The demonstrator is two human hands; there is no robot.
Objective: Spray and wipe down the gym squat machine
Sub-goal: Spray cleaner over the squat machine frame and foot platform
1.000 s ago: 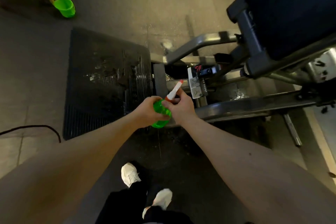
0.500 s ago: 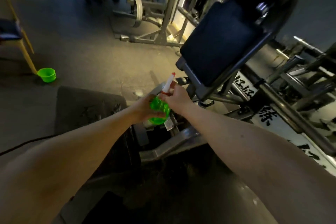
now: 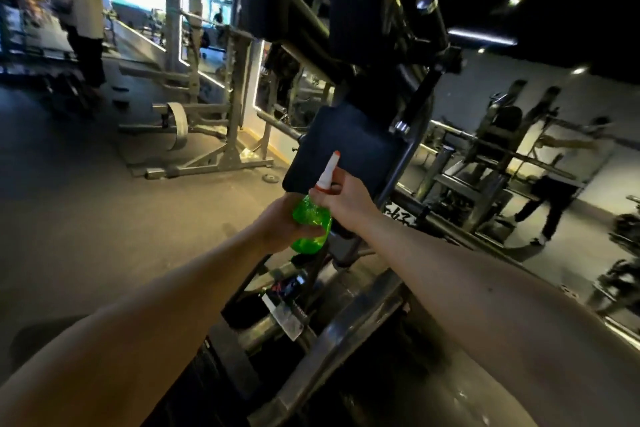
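A green spray bottle (image 3: pixel 311 224) with a white, orange-tipped nozzle is held up in front of the squat machine. My left hand (image 3: pixel 278 224) grips the bottle's round green body from the left. My right hand (image 3: pixel 343 198) grips the neck and trigger just under the nozzle. The nozzle points up at the machine's dark back pad (image 3: pixel 349 146), which slopes up to the right. Above it hang two dark shoulder pads (image 3: pixel 360 0). The machine's grey steel frame (image 3: pixel 346 333) runs below my arms.
A grey rack with a weight plate (image 3: pixel 178 126) stands on the floor to the left. A person (image 3: pixel 85 15) stands far left. A mirror on the right shows other machines and a walking figure (image 3: pixel 557 191). Open floor lies to the left.
My view has lifted from the footplate and floor to the back pad and shoulder pads. Both hands have kept hold of the bottle and raised it with the nozzle toward the pad.
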